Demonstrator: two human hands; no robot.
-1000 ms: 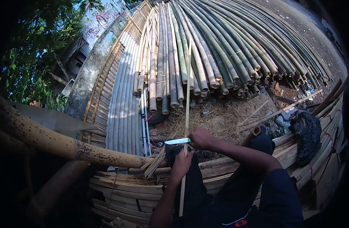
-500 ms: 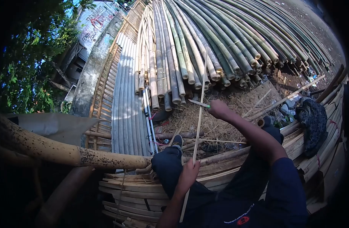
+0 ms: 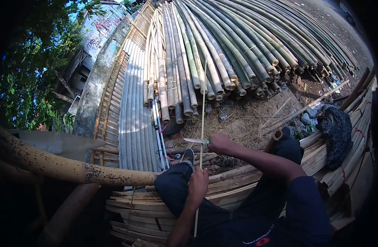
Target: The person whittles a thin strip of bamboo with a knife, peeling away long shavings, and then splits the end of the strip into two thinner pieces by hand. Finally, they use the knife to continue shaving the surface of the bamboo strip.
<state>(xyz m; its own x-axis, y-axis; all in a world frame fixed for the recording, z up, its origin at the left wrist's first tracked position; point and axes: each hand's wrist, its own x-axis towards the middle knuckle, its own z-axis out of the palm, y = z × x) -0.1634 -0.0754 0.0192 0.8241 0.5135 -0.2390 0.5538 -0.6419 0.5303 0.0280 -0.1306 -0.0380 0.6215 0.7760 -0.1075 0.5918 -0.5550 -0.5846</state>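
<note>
A long, thin bamboo strip runs nearly upright through the middle of the view, its lower end in front of my dark shirt. My left hand is wrapped round it near my knee. Farther up, my right hand grips a knife by its green handle. The blade points left and crosses the strip a short way above my left hand. My fingers cover most of the handle.
Many bamboo poles lie stacked ahead, cut ends facing me. Corrugated sheets lie left of them. A thick spotted bamboo pole juts in from the left. Split bamboo slats lie beneath me, and a dark cloth hangs at right.
My right hand has drawn the knife down the strip toward me and to the left. My left hand has risen a little, and the strip now stands more upright.
</note>
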